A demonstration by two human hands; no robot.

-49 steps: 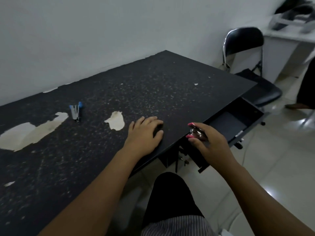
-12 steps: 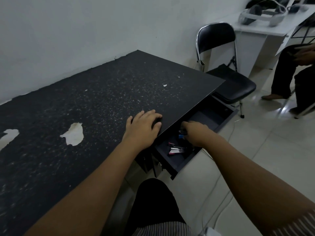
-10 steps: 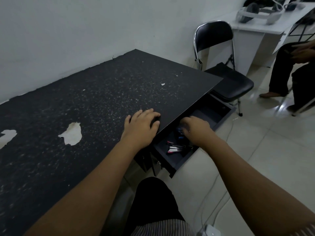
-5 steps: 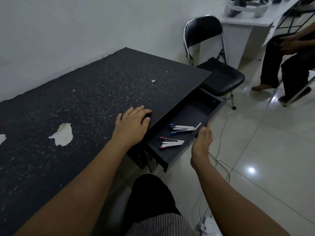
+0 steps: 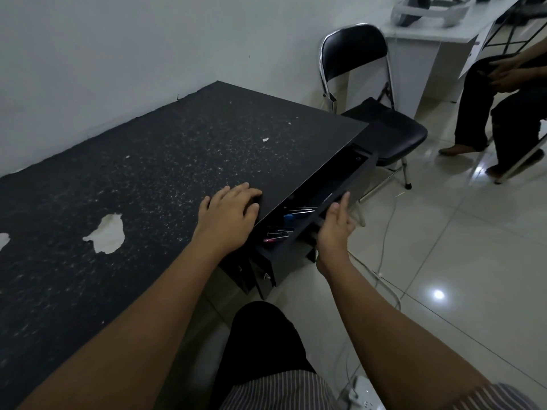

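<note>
1. Speckled black desk (image 5: 148, 179): left hand (image 5: 228, 217) lies flat at its edge, holding nothing, probably bracing.
2. Right hand (image 5: 334, 229), fingers straight, pushes the half-open drawer (image 5: 284, 255), likely to shut it.
3. Staplers (image 5: 288, 216) lie inside.

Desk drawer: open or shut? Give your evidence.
Partly open: the drawer juts out below the desktop, staplers visible inside, right hand on its front.

Black drawer (image 5: 284, 255) stands partly open, red stapler (image 5: 275, 237) and blue stapler (image 5: 291, 216) inside.
</note>
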